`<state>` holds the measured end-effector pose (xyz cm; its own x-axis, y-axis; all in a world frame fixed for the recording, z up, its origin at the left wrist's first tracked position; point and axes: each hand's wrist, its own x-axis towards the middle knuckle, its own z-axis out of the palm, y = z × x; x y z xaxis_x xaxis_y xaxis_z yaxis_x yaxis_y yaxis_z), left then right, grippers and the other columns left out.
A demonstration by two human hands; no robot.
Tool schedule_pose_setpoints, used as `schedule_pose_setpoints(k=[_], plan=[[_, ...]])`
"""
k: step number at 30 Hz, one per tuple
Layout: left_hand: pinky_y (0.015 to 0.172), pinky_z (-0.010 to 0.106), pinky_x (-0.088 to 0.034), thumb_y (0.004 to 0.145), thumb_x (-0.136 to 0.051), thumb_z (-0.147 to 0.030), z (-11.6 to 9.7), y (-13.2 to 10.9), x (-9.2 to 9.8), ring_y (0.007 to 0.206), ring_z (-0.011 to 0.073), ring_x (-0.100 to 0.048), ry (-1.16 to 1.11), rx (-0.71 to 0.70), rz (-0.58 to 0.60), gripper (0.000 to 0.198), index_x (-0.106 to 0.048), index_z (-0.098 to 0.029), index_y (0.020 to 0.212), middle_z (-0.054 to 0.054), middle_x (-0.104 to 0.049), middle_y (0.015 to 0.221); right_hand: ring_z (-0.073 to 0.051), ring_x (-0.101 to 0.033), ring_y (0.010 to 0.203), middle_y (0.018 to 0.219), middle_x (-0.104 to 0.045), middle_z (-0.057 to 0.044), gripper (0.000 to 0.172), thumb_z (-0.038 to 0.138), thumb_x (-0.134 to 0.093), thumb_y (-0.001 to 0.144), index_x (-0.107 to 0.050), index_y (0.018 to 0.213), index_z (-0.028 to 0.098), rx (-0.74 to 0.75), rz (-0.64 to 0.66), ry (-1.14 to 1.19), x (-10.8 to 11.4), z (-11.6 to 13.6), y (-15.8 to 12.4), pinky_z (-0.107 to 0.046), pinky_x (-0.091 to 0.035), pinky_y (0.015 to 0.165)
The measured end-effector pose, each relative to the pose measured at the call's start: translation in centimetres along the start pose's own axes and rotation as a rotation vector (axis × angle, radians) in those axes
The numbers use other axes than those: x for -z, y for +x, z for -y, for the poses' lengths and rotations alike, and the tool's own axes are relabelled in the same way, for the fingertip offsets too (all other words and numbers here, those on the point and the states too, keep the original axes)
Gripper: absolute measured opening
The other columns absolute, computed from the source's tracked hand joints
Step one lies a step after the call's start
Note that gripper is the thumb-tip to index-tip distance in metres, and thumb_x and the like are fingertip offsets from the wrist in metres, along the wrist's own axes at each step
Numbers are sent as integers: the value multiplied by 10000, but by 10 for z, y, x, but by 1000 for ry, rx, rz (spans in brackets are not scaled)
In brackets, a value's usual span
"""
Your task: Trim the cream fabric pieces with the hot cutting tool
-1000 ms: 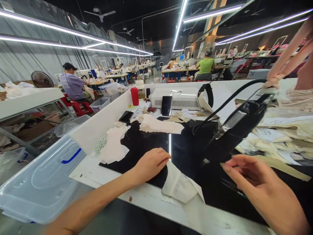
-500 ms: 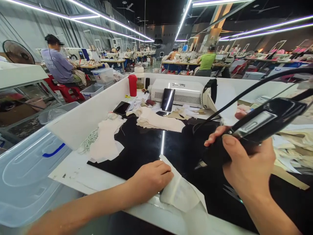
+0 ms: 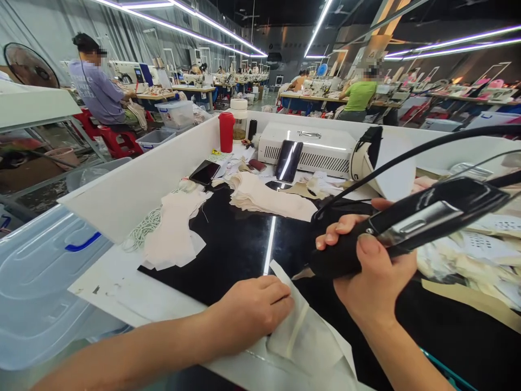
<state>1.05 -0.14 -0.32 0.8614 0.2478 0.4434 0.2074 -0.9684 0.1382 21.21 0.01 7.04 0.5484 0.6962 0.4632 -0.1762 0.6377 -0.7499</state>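
Note:
My left hand is closed on the near edge of a cream fabric piece, its fingertips hidden under the knuckles. The fabric lies across the front edge of a glossy black board and hangs a little over it. My right hand wraps around a black corded electric hand tool with a silver lever along its side. The tool's rounded head points down and left, just right of the fabric's upper end. Its working tip is hard to make out.
Stacks of cut pale fabric and more cut pieces lie on the board. Behind stand a red cup, a phone and a white vented machine. The tool's black cable arches across the right. Scraps heap there.
My right hand has brought the tool left, closer to the fabric's upper end. My left hand keeps its grip in nearly the same place. The camera view has shifted slightly.

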Motion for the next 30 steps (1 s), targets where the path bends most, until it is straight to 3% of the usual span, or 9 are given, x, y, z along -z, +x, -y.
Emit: schedule_pose_setpoints(k=[10,17,22,30], plan=[[974,323,-695,1129,-492,-12,-2,1,3,1058,219,-758,-3,-5,-1,244,-718,-101,1152,114,-783,1144,-158,-662,582,784,-693,63,511,368,-994,773,-711,1192,298,-6,10,4,1,1,0,-289,-611,502],[973,303,-683,1190,-535,-123,6,8,6,1054,198,-754,-106,99,-128,222,-743,-129,1112,87,-784,1100,-147,-669,590,805,-711,61,549,393,-1022,776,-720,1224,291,-2,-1,21,2,3,-1,-294,-638,539],[1036,320,-672,1218,-556,-219,13,19,8,1133,199,-779,-135,150,-86,233,-765,-153,1138,85,-811,1141,-156,-675,591,793,-728,52,521,403,-1034,783,-728,1189,287,-15,10,40,4,10,-6,-286,-633,511],[974,321,-660,1208,-581,-222,16,18,6,1037,200,-752,-132,149,-35,226,-772,-149,1111,77,-784,1074,-162,-694,607,804,-745,45,499,397,-1037,797,-742,1185,290,-29,18,37,7,15,-20,-293,-653,534]])
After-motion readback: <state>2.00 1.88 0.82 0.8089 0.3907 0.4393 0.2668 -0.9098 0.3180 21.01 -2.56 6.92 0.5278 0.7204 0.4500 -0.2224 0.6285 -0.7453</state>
